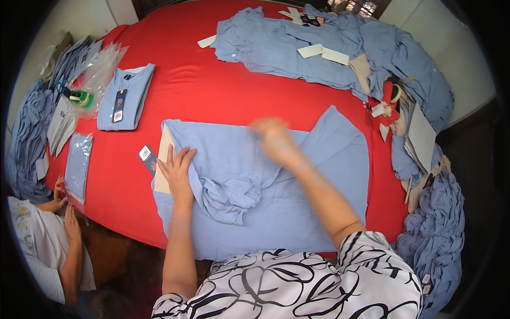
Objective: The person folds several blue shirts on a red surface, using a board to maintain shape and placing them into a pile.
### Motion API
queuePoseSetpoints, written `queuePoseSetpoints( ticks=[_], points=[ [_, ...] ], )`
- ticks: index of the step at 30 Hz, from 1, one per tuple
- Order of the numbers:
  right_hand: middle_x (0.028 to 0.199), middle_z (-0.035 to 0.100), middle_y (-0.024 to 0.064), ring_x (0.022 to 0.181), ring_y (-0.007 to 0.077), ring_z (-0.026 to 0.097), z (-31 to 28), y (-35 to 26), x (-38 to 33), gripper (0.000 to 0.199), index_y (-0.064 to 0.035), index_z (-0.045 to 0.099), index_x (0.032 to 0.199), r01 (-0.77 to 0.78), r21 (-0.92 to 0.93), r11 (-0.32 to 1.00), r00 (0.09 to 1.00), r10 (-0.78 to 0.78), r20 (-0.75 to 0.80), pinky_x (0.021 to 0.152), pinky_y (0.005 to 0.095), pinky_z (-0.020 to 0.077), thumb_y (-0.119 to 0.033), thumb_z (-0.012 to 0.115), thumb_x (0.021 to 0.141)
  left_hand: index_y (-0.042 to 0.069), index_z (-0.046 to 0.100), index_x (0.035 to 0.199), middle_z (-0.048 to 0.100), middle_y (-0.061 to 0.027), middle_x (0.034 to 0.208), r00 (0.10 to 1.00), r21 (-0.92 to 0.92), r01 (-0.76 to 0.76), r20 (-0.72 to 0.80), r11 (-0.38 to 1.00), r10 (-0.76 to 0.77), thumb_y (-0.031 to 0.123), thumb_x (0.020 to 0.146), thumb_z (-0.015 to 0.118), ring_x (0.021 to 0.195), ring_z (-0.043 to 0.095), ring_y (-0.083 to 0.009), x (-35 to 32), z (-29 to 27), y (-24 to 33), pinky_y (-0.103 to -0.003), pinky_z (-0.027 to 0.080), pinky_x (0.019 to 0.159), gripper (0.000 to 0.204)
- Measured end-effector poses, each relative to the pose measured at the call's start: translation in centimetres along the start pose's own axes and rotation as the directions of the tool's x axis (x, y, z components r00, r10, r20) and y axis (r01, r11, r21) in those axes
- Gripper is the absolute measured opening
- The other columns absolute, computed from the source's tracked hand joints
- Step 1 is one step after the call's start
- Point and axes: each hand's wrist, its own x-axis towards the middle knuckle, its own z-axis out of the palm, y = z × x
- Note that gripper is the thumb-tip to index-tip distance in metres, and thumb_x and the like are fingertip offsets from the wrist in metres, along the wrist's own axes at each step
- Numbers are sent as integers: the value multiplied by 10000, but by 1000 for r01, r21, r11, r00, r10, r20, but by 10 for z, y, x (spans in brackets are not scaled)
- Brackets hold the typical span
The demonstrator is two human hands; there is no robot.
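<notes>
A light blue shirt lies spread on the red-covered table in front of me, its sleeve bunched in the middle. A cream card board shows along the shirt's left end, with a dark paper tag beside it. My left hand rests there with fingers spread, touching the board's edge and the blue cloth. Over the shirt's far edge is my right hand, smeared by motion, so its fingers cannot be made out.
A folded blue shirt, a bagged shirt and a green tape roll lie left. Blue garments with white tags fill the far right. White boards stand at the right edge. Another person's hands are at the lower left.
</notes>
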Motion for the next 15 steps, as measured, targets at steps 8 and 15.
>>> queuePoseSetpoints(
  ticks=[8, 15],
  points=[
    [915, 582, 87, 1026, 319, 520, -131, 179, -141, 86, -77, 621, 885, -283, -527, 801, 901, 35, -432, 1087, 539, 316, -74, 620, 799, 60, 554, 804, 547, -75, 1067, 995, -239, 14, -95, 971, -38, 74, 758, 596, 1106, 471, -316, 4, 9, 2, -413, 390, 967, 64],
    [969, 599, 106, 1044, 330, 516, -129, 109, -297, 102, -77, 646, 873, -602, -388, 698, 798, 505, -329, 1005, 533, 361, -11, 624, 798, 24, 540, 792, 547, -92, 1068, 994, -326, 52, -76, 944, -81, 43, 756, 579, 1091, 463, -319, 4, 10, -3, -409, 400, 933, 56]
  ],
)
